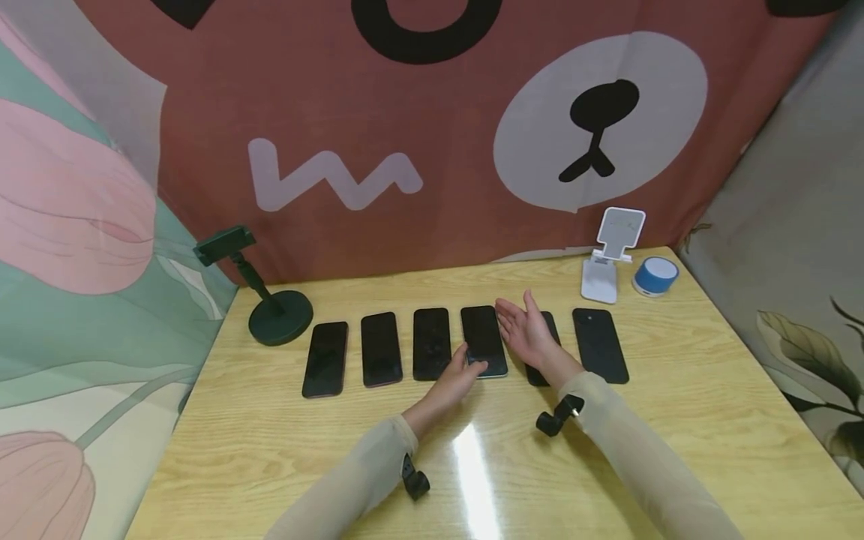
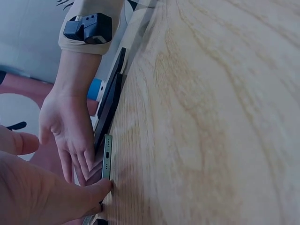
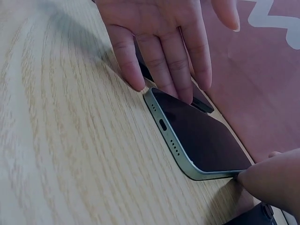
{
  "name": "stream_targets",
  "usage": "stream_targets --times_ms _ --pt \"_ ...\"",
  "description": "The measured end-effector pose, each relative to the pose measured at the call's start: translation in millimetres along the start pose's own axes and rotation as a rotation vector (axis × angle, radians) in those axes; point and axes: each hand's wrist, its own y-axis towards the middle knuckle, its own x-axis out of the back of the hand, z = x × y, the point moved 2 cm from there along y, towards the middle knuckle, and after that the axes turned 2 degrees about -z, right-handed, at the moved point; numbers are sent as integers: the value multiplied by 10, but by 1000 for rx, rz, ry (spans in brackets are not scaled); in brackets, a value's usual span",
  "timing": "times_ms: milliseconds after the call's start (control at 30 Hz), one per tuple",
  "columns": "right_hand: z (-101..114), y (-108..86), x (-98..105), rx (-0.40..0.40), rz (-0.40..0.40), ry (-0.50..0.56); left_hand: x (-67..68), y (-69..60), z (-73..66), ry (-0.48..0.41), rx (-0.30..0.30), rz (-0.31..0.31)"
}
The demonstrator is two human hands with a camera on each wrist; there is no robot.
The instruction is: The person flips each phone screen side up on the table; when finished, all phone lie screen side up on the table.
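Between the two hands lies a dark-screened phone with a pale green frame (image 1: 482, 330); its port edge (image 2: 107, 157) faces the person. Beside its left edge, the left hand (image 1: 454, 379) has extended fingers, with the thumb above the screen's lower part. The right hand (image 1: 529, 334) is by the right edge, fingers straight and palm turned inward, above another dark phone (image 1: 552, 328). In the right wrist view, the left hand (image 3: 159, 42) points down at the phone (image 3: 201, 136), and a right-hand finger (image 3: 262, 180) meets its near corner.
More dark phones lie in the row: three to the left (image 1: 325, 360) (image 1: 381, 349) (image 1: 432, 341) and one at the right (image 1: 600, 345). A dark green stand (image 1: 280, 318) is at the back left. A white stand (image 1: 599, 280) and a blue-and-white cylinder (image 1: 655, 276) are at the back right.
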Motion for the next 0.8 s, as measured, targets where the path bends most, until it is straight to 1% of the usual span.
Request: stream_targets --times_ms 100,200,300,400,467,567,633,733,800 --pt "-3 -3 -5 -3 2 3 12 0 3 -19 -2 -2" --pt "6 -18 -5 -5 -2 38 8 -4 -3 -34 -18 -19" --pt "27 -29 7 -3 -6 68 -6 -14 -16 -19 -44 -44" --pt "57 -45 38 -3 -13 68 -33 -32 -46 -5 -65 -68" --pt "80 -50 62 1 -9 58 -45 -38 -76 -1 -99 -91" --pt "131 -65 89 21 -9 65 -59 -47 -125 -10 -137 -122" --pt "172 -73 107 49 -3 60 -70 -52 -164 -12 -163 -133" --pt "243 -91 133 83 6 34 -96 -65 -219 -37 -165 -129" --pt "293 -109 158 98 7 7 -121 -62 -254 -51 -180 -124"
